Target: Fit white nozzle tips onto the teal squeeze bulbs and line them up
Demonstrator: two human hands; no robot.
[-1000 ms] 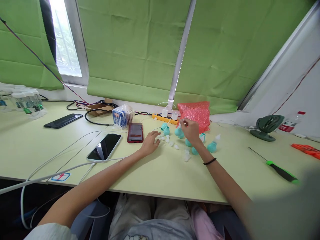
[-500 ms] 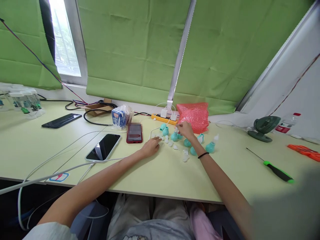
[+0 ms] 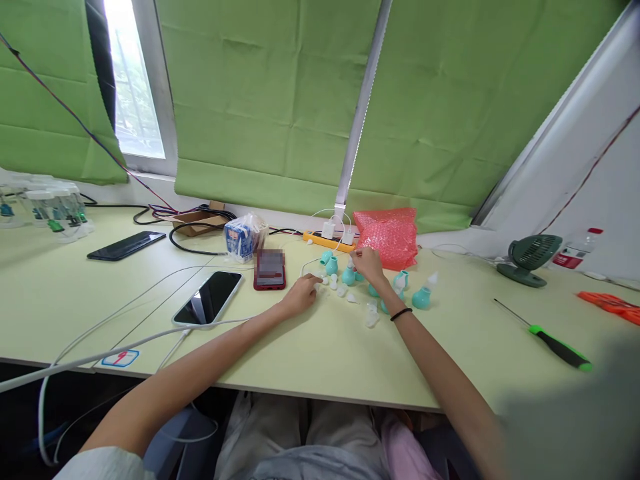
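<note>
My right hand [image 3: 369,265] is closed in a pinch on a small whitish nozzle tip [image 3: 351,263] at the mouth of a teal squeeze bulb [image 3: 349,276]. Low on the table, my left hand [image 3: 300,295] reaches its fingers out to some small white plastic pieces [image 3: 333,283], its fingertips at the nearest one. Several other teal bulbs stand or lie around, some partly behind my right hand and wrist. One bulb [image 3: 421,298] at the right has a clear pointed nozzle [image 3: 433,280] in it. Translucent pieces [image 3: 372,314] lie in front of the bulbs.
Behind the bulbs are a pink bubble-wrap pouch [image 3: 387,237] and an orange power strip [image 3: 320,239]. Two phones, a red-cased device [image 3: 270,270], a wrapped blue pack [image 3: 240,240] and white cables lie left. A screwdriver [image 3: 555,347] and small fan [image 3: 530,260] are right.
Both hands stay almost where they were, with the right hand shifted very slightly left at the same bulb. The whole view has moved a little with my head.
</note>
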